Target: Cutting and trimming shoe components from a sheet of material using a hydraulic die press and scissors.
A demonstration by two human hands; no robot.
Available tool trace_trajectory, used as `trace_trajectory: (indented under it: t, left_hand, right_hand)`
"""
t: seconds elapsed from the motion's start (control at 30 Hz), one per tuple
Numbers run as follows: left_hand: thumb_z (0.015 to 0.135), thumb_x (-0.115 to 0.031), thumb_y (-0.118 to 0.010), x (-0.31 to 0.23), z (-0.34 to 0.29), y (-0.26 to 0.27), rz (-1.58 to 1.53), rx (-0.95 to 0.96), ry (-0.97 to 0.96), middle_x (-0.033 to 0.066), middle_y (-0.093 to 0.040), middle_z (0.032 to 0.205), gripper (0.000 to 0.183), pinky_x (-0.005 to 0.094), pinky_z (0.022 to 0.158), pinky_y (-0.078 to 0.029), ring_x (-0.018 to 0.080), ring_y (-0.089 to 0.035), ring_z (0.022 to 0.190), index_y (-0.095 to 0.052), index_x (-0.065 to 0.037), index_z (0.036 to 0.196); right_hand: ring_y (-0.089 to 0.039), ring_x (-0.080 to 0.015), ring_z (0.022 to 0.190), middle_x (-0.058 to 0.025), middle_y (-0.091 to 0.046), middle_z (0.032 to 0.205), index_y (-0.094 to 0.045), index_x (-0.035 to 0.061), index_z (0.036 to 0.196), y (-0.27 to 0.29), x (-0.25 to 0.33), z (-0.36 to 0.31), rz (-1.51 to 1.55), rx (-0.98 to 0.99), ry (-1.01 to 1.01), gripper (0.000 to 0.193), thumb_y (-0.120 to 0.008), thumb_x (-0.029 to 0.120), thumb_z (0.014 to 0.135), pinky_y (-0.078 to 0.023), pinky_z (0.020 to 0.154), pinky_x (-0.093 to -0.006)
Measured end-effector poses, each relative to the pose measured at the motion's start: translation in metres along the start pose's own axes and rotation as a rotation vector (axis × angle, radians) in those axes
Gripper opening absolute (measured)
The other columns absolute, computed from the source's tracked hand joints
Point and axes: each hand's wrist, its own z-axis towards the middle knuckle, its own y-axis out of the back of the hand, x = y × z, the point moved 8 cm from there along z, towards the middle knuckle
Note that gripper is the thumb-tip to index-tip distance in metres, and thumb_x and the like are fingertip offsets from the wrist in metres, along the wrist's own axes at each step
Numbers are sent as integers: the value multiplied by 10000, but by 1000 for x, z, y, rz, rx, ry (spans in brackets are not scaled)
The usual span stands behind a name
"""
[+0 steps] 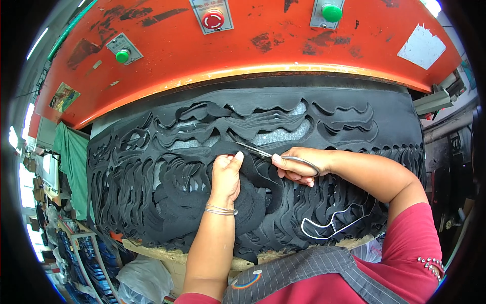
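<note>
My right hand (296, 166) is closed round the handles of a pair of metal scissors (257, 150). Their blades point left and away from me, over a strip of black sheet material. My left hand (226, 175) is closed, thumb on top, pinching black sheet material (225, 148) just below the scissor tips. Whether the blades touch the material I cannot tell. All around lie stacked layers of the black sheet (354, 131), cut through with wavy openings. Loose curved black strips (258, 202) are heaped beside my left wrist.
A red-orange machine beam (152, 55) spans the far side, with a red stop button (213, 19) and green buttons (331, 13). A white-edged curved outline (316, 236) lies at the near right. Green cloth (71, 162) hangs left; a plastic bag (146, 278) sits below the near edge.
</note>
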Motion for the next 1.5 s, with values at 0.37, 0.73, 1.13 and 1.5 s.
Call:
trace_trajectory:
  t: [0.37, 0.73, 1.13, 1.5]
  left_hand:
    - [967, -97, -502, -247, -127, 39, -128, -3, -689, 88, -635, 925, 79, 379, 737, -556, 231, -660, 799, -531, -39, 1013]
    - [807, 24, -591, -179, -239, 39, 1418, -338, -918, 159, -645, 975, 186, 373, 811, -512, 338, -626, 917, -620, -9, 987]
    - [867, -114, -630, -65, -105, -241, 1262, -51, -700, 120, -683, 941, 143, 317, 818, -494, 226, -651, 892, -682, -11, 950]
    - [755, -255, -742, 114, 56, -443, 1723, 216, -332, 176, -656, 1037, 335, 406, 897, -476, 353, -604, 1012, -687, -36, 1002]
  right_hand:
    - [-449, -107, 404, -1, -448, 545, -541, 6, 895, -32, -7, -34, -86, -183, -10, 643, -353, 618, 943, -423, 409, -274]
    - [-514, -109, 452, -6, -508, 605, -546, 45, 944, -48, -20, -170, -252, -281, 159, 541, -399, 565, 947, -444, 435, -255]
    - [-475, -69, 451, 11, -513, 612, -559, 35, 953, 163, -141, -395, -166, -639, 379, 416, -421, 426, 989, -400, 448, -224]
    - [-589, -208, 641, -136, -612, 701, -627, -20, 967, 232, -238, -479, -570, -649, 50, 628, -588, 594, 844, -467, 621, -349]
